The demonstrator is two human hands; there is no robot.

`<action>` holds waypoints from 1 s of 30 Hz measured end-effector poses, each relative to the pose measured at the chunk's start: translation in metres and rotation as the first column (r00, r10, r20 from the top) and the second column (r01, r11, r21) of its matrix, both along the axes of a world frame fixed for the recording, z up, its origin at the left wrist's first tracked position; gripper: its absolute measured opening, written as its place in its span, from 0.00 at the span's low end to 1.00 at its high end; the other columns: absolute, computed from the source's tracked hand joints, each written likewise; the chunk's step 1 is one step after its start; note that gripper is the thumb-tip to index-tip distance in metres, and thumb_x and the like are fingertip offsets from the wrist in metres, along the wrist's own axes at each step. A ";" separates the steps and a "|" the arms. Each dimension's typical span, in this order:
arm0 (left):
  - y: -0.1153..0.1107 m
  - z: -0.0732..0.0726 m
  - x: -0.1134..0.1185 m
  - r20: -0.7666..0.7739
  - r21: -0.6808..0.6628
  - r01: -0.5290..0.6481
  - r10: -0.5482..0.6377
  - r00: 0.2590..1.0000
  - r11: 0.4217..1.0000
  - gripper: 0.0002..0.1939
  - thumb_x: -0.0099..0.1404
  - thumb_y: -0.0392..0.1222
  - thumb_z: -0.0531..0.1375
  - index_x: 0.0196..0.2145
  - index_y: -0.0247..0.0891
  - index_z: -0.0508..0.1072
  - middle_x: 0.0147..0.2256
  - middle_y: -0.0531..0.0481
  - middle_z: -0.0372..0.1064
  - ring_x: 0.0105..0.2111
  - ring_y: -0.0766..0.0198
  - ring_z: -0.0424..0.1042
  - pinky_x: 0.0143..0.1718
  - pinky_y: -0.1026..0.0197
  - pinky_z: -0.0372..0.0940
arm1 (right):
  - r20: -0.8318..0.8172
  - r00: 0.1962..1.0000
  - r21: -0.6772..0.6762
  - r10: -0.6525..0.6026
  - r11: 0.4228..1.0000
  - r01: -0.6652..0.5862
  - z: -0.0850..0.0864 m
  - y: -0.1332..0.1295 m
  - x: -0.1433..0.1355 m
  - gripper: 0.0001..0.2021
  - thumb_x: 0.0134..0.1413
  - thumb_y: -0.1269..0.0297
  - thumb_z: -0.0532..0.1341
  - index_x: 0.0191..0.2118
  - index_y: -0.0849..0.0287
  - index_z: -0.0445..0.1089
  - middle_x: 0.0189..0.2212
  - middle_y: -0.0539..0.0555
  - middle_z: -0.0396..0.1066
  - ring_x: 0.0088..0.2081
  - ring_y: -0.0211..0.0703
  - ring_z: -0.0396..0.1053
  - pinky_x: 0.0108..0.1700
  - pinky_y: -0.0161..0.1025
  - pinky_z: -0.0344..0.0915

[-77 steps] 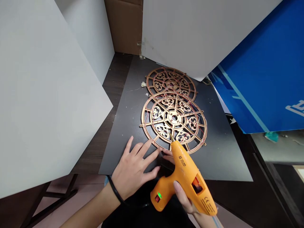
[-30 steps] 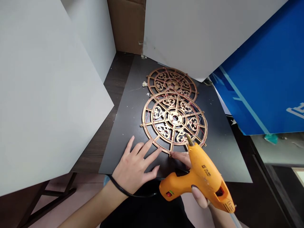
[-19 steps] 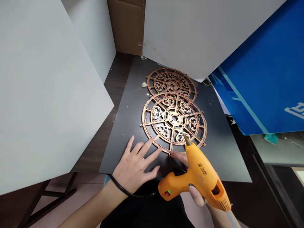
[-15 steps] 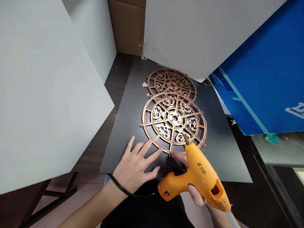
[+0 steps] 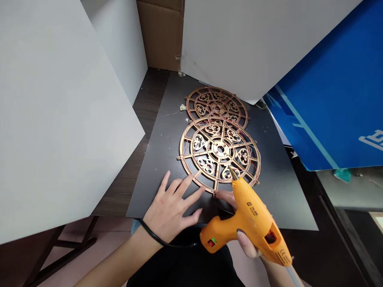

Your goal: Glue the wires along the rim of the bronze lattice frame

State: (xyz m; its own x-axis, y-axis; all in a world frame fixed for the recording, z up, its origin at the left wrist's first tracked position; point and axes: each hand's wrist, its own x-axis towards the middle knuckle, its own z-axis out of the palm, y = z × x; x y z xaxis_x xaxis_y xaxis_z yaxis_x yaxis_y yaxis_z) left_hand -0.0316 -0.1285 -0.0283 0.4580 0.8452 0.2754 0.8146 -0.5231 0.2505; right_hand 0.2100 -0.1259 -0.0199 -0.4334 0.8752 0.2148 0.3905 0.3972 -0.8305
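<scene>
An orange hot glue gun (image 5: 254, 211) is in my right hand (image 5: 247, 244), with its metal nozzle up over the near wheel and a glue stick at its rear. A finger of that hand reaches past the gun to the wheel's near edge. My left hand (image 5: 170, 205) has its fingers spread, with some fingertips on the rim of the near openwork wooden wheel (image 5: 216, 183). Thin red and white wires run around this wheel. A second, similar wheel (image 5: 206, 88) lies behind, partly covered by the near one.
Both wheels lie on a dark grey board (image 5: 149, 175). White panels (image 5: 60, 119) stand at the left and back, beside brown cardboard (image 5: 161, 36). A blue printed panel (image 5: 344, 99) leans at the right. The black cord (image 5: 158, 240) crosses my left wrist.
Almost nothing differs. The glue gun has tilted very slightly to the left, while both hands stay at the near wheel's edge.
</scene>
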 end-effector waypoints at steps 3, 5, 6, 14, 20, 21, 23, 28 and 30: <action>0.000 -0.001 0.000 -0.013 0.001 0.012 -0.012 1.000 1.000 0.22 0.68 0.53 0.56 0.58 0.51 0.68 0.59 0.45 0.63 0.49 0.55 0.67 0.60 0.35 0.55 | 0.012 1.000 0.018 0.017 1.000 -0.017 -0.003 0.000 0.001 0.30 0.39 0.56 0.60 0.55 0.46 0.67 0.39 0.54 0.73 0.33 0.53 0.74 0.34 0.48 0.73; 0.000 -0.001 0.000 -0.022 0.000 0.023 -0.023 0.999 1.000 0.23 0.67 0.54 0.56 0.58 0.52 0.67 0.59 0.44 0.62 0.49 0.55 0.66 0.60 0.35 0.55 | 0.023 0.999 0.034 0.023 0.999 -0.023 -0.005 0.000 0.001 0.31 0.40 0.55 0.59 0.56 0.45 0.66 0.41 0.54 0.73 0.34 0.55 0.74 0.34 0.50 0.73; 0.000 -0.001 0.000 -0.026 -0.001 0.027 -0.027 0.999 1.000 0.23 0.67 0.54 0.56 0.58 0.52 0.67 0.59 0.43 0.62 0.49 0.55 0.66 0.60 0.34 0.56 | 0.028 0.999 0.041 0.023 0.999 -0.024 -0.006 -0.001 0.001 0.32 0.40 0.55 0.59 0.57 0.45 0.65 0.42 0.54 0.74 0.35 0.56 0.74 0.34 0.50 0.73; 0.000 -0.001 0.000 -0.027 0.000 0.029 -0.029 0.999 1.000 0.23 0.67 0.55 0.57 0.58 0.54 0.67 0.59 0.42 0.60 0.50 0.54 0.66 0.59 0.33 0.56 | 0.011 1.000 0.031 0.003 1.000 -0.003 -0.005 -0.001 -0.001 0.32 0.40 0.53 0.59 0.57 0.40 0.66 0.43 0.53 0.75 0.34 0.61 0.75 0.32 0.55 0.75; 0.001 -0.002 0.000 -0.020 -0.008 0.023 -0.023 1.000 1.000 0.23 0.67 0.55 0.57 0.59 0.54 0.66 0.58 0.43 0.61 0.50 0.54 0.66 0.60 0.34 0.56 | -0.002 1.000 0.037 0.007 0.999 -0.007 -0.005 0.000 -0.003 0.33 0.38 0.56 0.59 0.56 0.40 0.65 0.43 0.53 0.75 0.35 0.64 0.76 0.33 0.56 0.75; 0.001 -0.002 0.000 -0.018 -0.008 0.022 -0.022 1.000 1.000 0.23 0.67 0.55 0.57 0.59 0.54 0.66 0.58 0.43 0.61 0.50 0.54 0.66 0.60 0.34 0.56 | 0.000 1.000 0.033 0.010 0.999 -0.010 -0.005 0.000 -0.002 0.33 0.38 0.56 0.59 0.56 0.41 0.66 0.43 0.54 0.75 0.35 0.63 0.76 0.33 0.56 0.75; 0.001 -0.003 0.000 -0.013 -0.010 0.019 -0.019 1.000 1.000 0.23 0.67 0.55 0.57 0.59 0.54 0.67 0.58 0.44 0.62 0.50 0.54 0.66 0.60 0.34 0.56 | 0.008 1.000 0.025 0.015 1.000 -0.015 -0.006 -0.001 -0.001 0.32 0.38 0.56 0.59 0.57 0.42 0.65 0.43 0.54 0.75 0.35 0.62 0.76 0.34 0.54 0.75; 0.001 -0.002 0.001 0.005 -0.011 0.016 -0.016 1.000 1.000 0.22 0.67 0.54 0.57 0.58 0.53 0.68 0.58 0.44 0.62 0.50 0.54 0.66 0.60 0.34 0.55 | 0.067 0.997 0.032 0.049 0.998 -0.051 -0.003 0.001 0.003 0.32 0.42 0.55 0.58 0.59 0.43 0.63 0.41 0.55 0.75 0.34 0.57 0.75 0.34 0.52 0.74; 0.000 -0.002 0.001 0.010 -0.011 0.011 -0.011 1.000 1.000 0.22 0.67 0.53 0.57 0.57 0.53 0.68 0.58 0.44 0.62 0.50 0.54 0.66 0.60 0.34 0.55 | 0.118 0.990 0.055 0.079 0.995 -0.086 0.001 0.004 0.003 0.32 0.46 0.55 0.57 0.61 0.43 0.60 0.39 0.55 0.75 0.32 0.57 0.75 0.34 0.52 0.73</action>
State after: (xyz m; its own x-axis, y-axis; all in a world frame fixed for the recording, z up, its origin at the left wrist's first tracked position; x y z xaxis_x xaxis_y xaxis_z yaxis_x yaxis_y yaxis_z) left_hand -0.0308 -0.1282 -0.0306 0.4647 0.8432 0.2703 0.8062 -0.5292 0.2646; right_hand 0.2131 -0.1220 -0.0192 -0.5283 0.8227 0.2099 0.4464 0.4794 -0.7556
